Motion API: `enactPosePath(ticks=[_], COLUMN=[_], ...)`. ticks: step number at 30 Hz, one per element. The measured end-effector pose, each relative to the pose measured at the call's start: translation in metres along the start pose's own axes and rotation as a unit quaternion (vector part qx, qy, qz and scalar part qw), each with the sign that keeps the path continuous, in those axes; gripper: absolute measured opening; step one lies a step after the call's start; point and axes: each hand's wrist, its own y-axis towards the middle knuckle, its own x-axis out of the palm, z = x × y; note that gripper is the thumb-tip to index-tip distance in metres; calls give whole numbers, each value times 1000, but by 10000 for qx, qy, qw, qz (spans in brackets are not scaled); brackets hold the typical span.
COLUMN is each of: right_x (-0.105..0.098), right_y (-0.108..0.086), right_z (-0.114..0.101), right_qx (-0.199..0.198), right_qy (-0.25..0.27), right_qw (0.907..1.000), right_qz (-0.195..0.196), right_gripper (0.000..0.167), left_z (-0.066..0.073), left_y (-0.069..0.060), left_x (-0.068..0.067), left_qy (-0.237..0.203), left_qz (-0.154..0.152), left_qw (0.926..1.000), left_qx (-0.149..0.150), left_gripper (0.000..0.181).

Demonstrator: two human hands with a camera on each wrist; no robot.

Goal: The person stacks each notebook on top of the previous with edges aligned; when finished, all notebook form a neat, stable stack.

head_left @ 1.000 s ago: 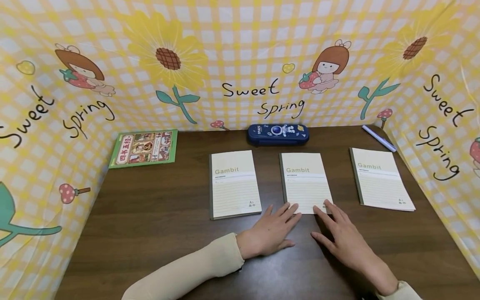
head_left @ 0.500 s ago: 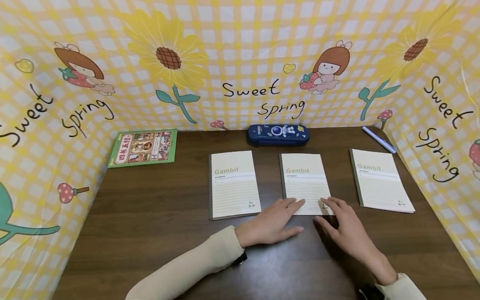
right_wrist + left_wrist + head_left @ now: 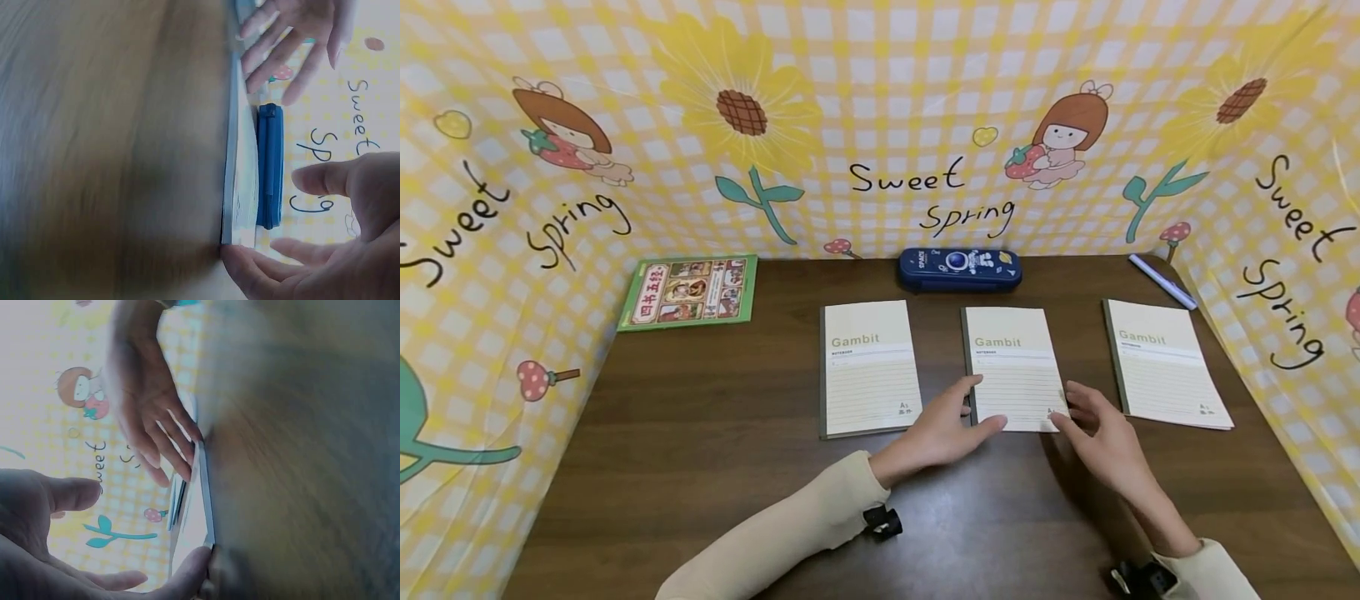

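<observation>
Three cream Gambit notebooks lie in a row on the brown table: a left notebook (image 3: 868, 371), a middle notebook (image 3: 1015, 371) and a right notebook (image 3: 1168, 362). At the middle one's left edge is my left hand (image 3: 942, 427), its fingers touching the side and its thumb lifted over the near corner. Opposite, my right hand (image 3: 1108, 440) has its fingers at the right edge, thumb raised above the cover. Both wrist views show fingertips against the notebook (image 3: 245, 169) edge and the thumbs apart from it. Neither hand grips it.
A navy space-themed pencil case (image 3: 958, 271) stands at the back of the table (image 3: 700, 450). A green-bordered picture book (image 3: 692, 292) lies at the back left, a lilac pen (image 3: 1162, 282) at the back right. Checked yellow cloth (image 3: 895, 100) walls the back and sides.
My hands have moved from flat on the middle notebook's near end out to its left and right edges, thumbs raised. The notebooks stay about where they were.
</observation>
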Motion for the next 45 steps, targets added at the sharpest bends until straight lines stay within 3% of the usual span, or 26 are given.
enactPosePath(ticks=[3, 5, 7, 12, 14, 16, 20, 25, 35, 45], right_x=[-2, -2, -3, -7, -8, -10, -13, -18, -25, -23], right_y=[0, 1, 2, 5, 6, 8, 11, 11, 11, 7], right_z=[0, 1, 2, 4, 5, 6, 8, 14, 23, 21], right_qx=[520, 851, 1069, 1449, 1601, 1723, 1799, 1797, 1798, 1588], right_qy=[536, 1057, 1588, 2615, 2804, 2868, 2759, 2692, 3210, 3059], right_qw=[9971, 9904, 9808, 9522, 9440, 9399, 9412, 9422, 9215, 9273], right_qz=[-156, -262, -374, -631, -678, -675, -749, -868, -1246, -1463], right_gripper=[66, 68, 68, 69, 73, 76, 77, 77, 74, 70], left_z=[3, 3, 3, 3, 3, 3, 2, -1, -3, -1], left_y=[-1, -1, 0, 3, 5, 5, 7, 11, 12, 6], left_x=[-1, 0, 0, 0, 0, -1, -3, -6, -6, -9], left_qy=[-781, -1351, -1964, -3220, -3487, -3580, -3676, -4019, -4010, -3878], left_qz=[21, 120, 232, 359, 345, 314, 167, -101, -8, 153], left_qw=[9965, 9895, 9778, 9402, 9297, 9260, 9225, 9086, 9087, 9156], left_qx=[-304, -496, -693, -1053, -1134, -1153, -1166, -1129, -1160, -1049], left_gripper=[76, 74, 72, 68, 69, 71, 74, 72, 58, 61])
